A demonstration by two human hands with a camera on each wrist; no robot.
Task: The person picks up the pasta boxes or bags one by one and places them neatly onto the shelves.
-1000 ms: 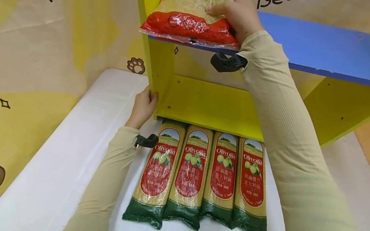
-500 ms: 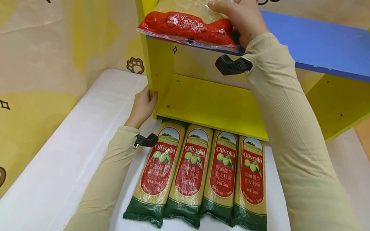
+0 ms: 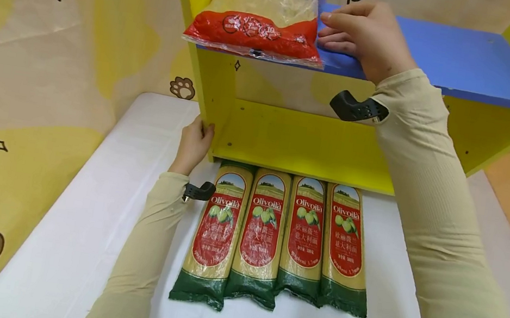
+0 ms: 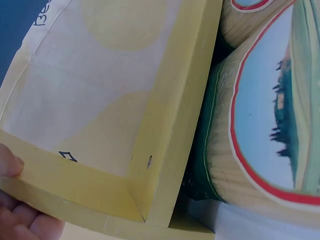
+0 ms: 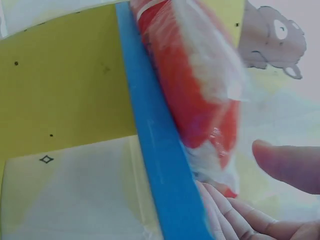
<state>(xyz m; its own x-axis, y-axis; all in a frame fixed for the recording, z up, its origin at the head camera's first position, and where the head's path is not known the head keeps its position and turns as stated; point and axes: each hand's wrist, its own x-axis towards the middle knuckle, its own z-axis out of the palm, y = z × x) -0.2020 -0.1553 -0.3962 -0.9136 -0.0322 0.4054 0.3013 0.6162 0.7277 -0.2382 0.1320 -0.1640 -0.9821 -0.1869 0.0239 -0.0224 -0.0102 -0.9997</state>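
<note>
A red and clear plastic bag of pale pasta-like pieces (image 3: 267, 10) lies at the left end of the blue shelf board (image 3: 458, 60) in the head view. Just right of the bag is my right hand (image 3: 364, 38), fingers slightly bent and thumb apart from the bag. The right wrist view shows that thumb (image 5: 290, 165) away from the bag, with the fingers low by the board edge. My left hand (image 3: 193, 147) grips the shelf unit's yellow left side panel (image 3: 213, 87). In the left wrist view its thumb (image 4: 9, 162) and curled fingers lie on opposite sides of the panel.
Several packs of spaghetti (image 3: 305, 232) lie side by side on the white table (image 3: 141, 125), their tops against the shelf's bottom edge. Below the blue board is a yellow lower shelf (image 3: 297, 138). A patterned cloth wall (image 3: 78, 50) stands behind and at the left.
My right hand has let go of the bag and moved right, away from it. The bag stays on the blue board, and the left hand keeps its grip on the side panel.
</note>
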